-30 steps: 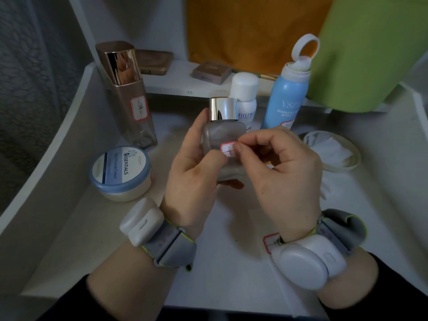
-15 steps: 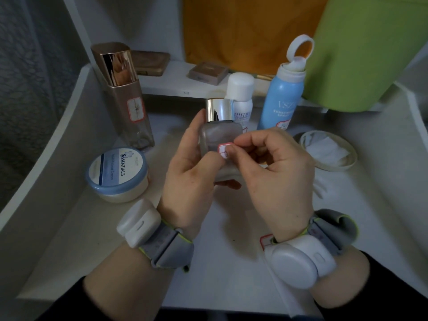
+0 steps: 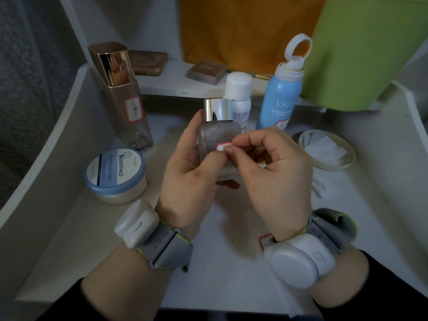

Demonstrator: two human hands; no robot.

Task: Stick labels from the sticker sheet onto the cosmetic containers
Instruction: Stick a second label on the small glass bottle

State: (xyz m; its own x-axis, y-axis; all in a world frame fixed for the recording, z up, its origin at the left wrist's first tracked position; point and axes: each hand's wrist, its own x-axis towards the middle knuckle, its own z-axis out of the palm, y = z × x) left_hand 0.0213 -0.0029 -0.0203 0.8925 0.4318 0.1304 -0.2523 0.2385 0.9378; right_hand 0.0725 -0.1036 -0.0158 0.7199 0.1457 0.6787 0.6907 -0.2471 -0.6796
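My left hand (image 3: 193,179) grips a small frosted glass bottle (image 3: 214,135) with a silver cap, held upright above the white table (image 3: 69,239). A red-bordered white label (image 3: 222,146) lies on the bottle's front. My right hand (image 3: 271,167) has its fingers curled, with thumb and forefinger tips pressed on the label's right edge. The sticker sheet (image 3: 265,239) shows only as a red-edged corner under my right wrist. A tall gold-capped bottle (image 3: 126,100) and a blue spray can (image 3: 279,98) each carry a label.
A round blue-lidded cream jar (image 3: 115,173) sits at the left. A small white-capped bottle (image 3: 238,96) stands behind the held bottle. A shallow dish with white pads (image 3: 326,151) is at the right. Two compacts (image 3: 206,71) rest on the back shelf, beside a green shape.
My right fingertips slid slightly along the label on the bottle. Both hands and the bottle stay in about the same place.
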